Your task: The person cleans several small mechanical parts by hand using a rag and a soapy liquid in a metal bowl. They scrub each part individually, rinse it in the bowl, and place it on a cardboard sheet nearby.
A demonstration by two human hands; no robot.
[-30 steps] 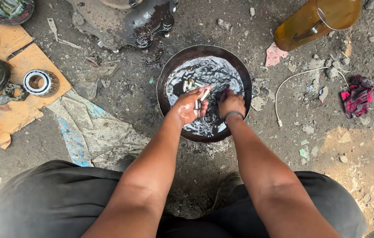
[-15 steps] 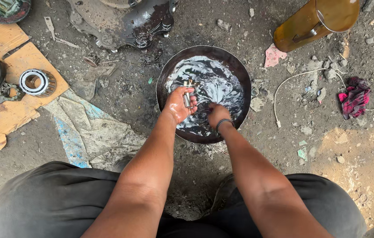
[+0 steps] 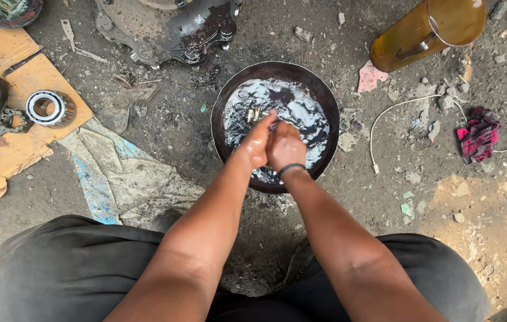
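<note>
Ground: bare, oily dirt strewn with pebbles and scraps, seen from above over the person's dark-trousered knees at the bottom of the frame.
Pan (image 3: 325,101): round, dark, shallow, just above the centre of the frame, holding a film of grey, shiny liquid.
Small metal parts (image 3: 254,113): a few short pale pieces lying in the liquid at the pan's upper left, just beyond the fingertips.
Left hand (image 3: 257,143): wet and glistening, over the middle of the pan, fingers (image 3: 267,122) held together and stretched toward the small parts; whether they pinch anything cannot be told.
Right hand (image 3: 285,149): pressed against the left one, fingers curled down into the liquid, a dark band at the wrist; what it holds, if anything, is hidden.
Bearing (image 3: 47,107): a silvery ring on an orange board (image 3: 38,71) at the left of the frame, beside darker rings.
Machine casing (image 3: 170,30): greasy dark metal at the top, left of centre.
Amber container (image 3: 426,33): lying tilted in the upper right.
Red cloth (image 3: 479,134): crumpled at the right edge, with a pale cord (image 3: 393,107) curving between it and the pan.
Worn sheet (image 3: 122,179): grey and blue, flat on the dirt left of the arms.
</note>
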